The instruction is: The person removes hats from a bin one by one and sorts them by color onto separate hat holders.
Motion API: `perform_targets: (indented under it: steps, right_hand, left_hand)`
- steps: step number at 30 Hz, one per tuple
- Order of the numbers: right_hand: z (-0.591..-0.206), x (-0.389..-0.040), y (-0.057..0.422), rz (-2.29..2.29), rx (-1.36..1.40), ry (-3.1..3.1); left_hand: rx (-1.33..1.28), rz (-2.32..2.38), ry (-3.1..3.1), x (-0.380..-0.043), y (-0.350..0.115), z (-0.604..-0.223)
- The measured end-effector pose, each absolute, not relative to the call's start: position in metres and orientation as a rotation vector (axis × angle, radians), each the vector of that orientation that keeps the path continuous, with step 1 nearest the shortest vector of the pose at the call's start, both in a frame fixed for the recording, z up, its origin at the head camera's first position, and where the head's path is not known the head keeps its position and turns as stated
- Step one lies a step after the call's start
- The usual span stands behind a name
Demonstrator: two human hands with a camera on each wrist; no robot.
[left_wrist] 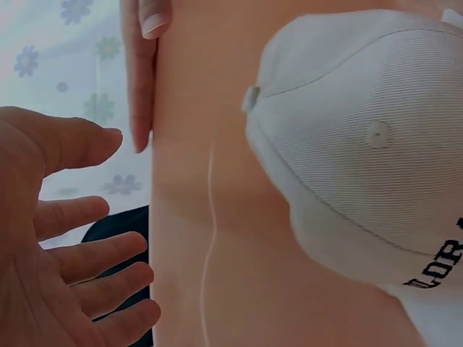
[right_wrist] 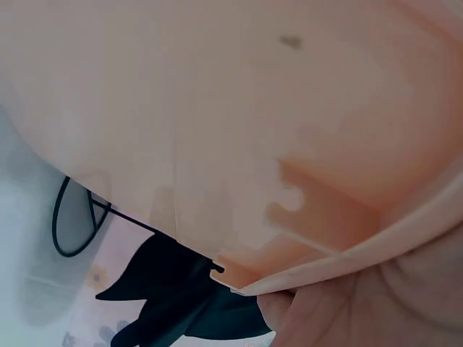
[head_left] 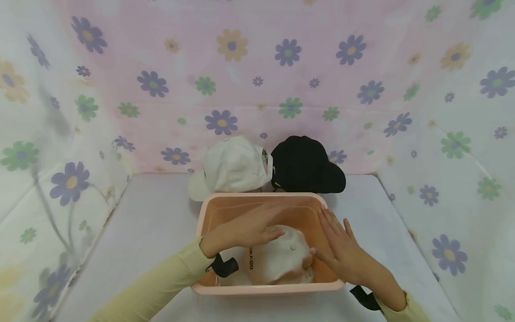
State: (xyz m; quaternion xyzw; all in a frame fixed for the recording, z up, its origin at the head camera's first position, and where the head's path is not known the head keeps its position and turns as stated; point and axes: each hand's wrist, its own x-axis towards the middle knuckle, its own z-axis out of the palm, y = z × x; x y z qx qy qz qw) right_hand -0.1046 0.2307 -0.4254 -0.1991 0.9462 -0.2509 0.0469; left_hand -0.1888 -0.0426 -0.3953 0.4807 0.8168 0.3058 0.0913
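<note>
A peach plastic basin (head_left: 263,290) stands in front of me. Inside lies a white baseball cap (head_left: 287,255) with dark lettering across its front, its crown facing up. My left hand (head_left: 249,228) hangs over the basin and the cap, fingers extended and blurred at the tips, holding nothing. In the left wrist view the left hand (left_wrist: 79,267) has its fingers spread beside the basin wall. My right hand (head_left: 342,255) lies along the basin's right rim with straight fingers. Its palm (right_wrist: 340,311) is against the outside of the rim in the right wrist view.
Behind the basin, a cream cap (head_left: 235,165) and a black cap (head_left: 303,165) sit side by side near the back wall. Flower-patterned cloth (head_left: 261,58) encloses the white table (head_left: 149,214) at the back and both sides.
</note>
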Motion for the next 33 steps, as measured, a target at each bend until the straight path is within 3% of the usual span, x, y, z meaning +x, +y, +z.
perform_targets:
  steps: [12, 33]
  right_hand:
    - [-0.425, -0.103, 0.227, -0.634, -0.565, 2.967]
    - [-0.429, -0.100, 0.230, -0.590, -0.611, 2.992]
  left_hand:
    - [1.350, 0.611, 2.459, -0.181, -0.030, -0.409]
    - [1.560, 0.247, 2.432, -0.176, -0.015, -0.440]
